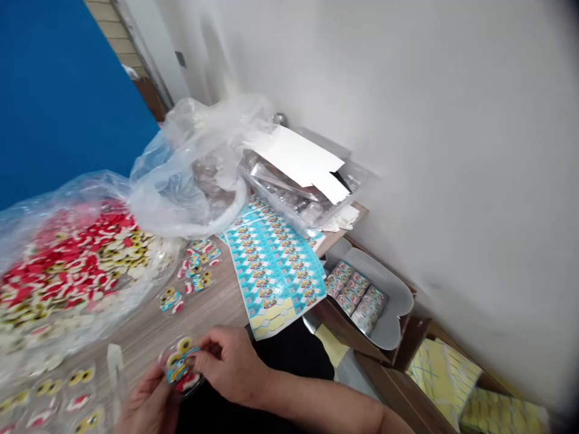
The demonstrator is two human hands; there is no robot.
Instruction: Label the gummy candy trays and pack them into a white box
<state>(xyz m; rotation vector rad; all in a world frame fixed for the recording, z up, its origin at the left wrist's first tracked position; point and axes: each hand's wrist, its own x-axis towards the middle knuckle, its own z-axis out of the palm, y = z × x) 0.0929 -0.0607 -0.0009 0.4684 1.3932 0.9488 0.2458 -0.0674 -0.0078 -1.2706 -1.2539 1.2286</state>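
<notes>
A small clear blister pack (pixel 182 367) with yellow, blue and red pieces inside sits between my two hands at the bottom of the view. My right hand (pixel 230 363) pinches its right edge with closed fingers. My left hand (pixel 149 407) grips it from below left, fingers curled. Several finished packs (pixel 196 268) lie on the wooden table (pixel 212 307) just beyond. A stack of turquoise printed cards (pixel 271 265) lies to the right of them.
A clear bag of red and yellow pieces (pixel 72 265) fills the left. An open plastic bag of clear shells (pixel 199 169) and a clear tray with white card (pixel 298 163) stand behind. A box with packed items (pixel 357 292) sits lower right by the white wall.
</notes>
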